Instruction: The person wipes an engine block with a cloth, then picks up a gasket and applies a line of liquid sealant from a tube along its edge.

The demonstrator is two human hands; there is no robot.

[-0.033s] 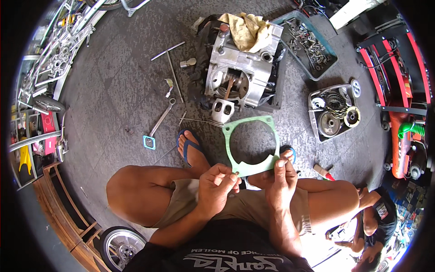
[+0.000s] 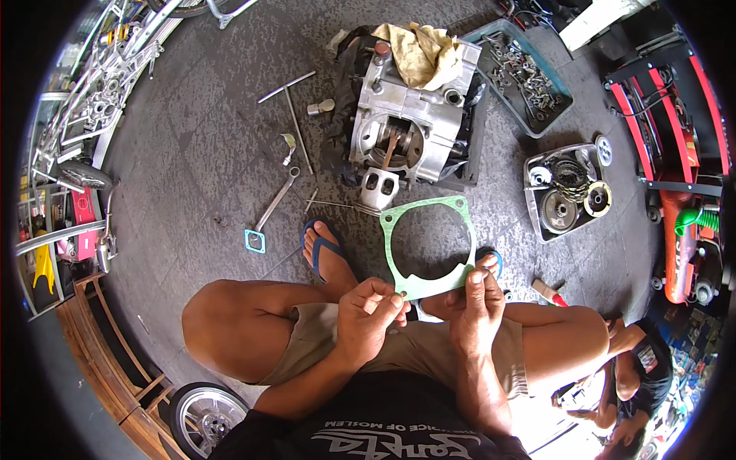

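Both my hands hold a thin green gasket point(image 2: 434, 289) with a large round opening, raised in front of my lap. My left hand point(image 2: 363, 322) pinches its lower left corner between thumb and fingers. Its lower right corner is pinched by my right hand point(image 2: 477, 310). Beyond the gasket, an engine crankcase point(image 2: 418, 115) rests on the floor, and a piston point(image 2: 379, 188) tilts out of its round mouth on a connecting rod point(image 2: 390, 150). The gasket's upper left corner appears close to the piston; whether they touch I cannot tell.
Left of the engine lie a T-handle wrench point(image 2: 298, 126), a ring spanner point(image 2: 276, 201) and a small blue-edged square piece point(image 2: 263, 244). A cloth point(image 2: 423, 57) covers part of the engine. Rightward are a bolt bin point(image 2: 564, 109), a parts tray point(image 2: 530, 211) and another person point(image 2: 648, 364).
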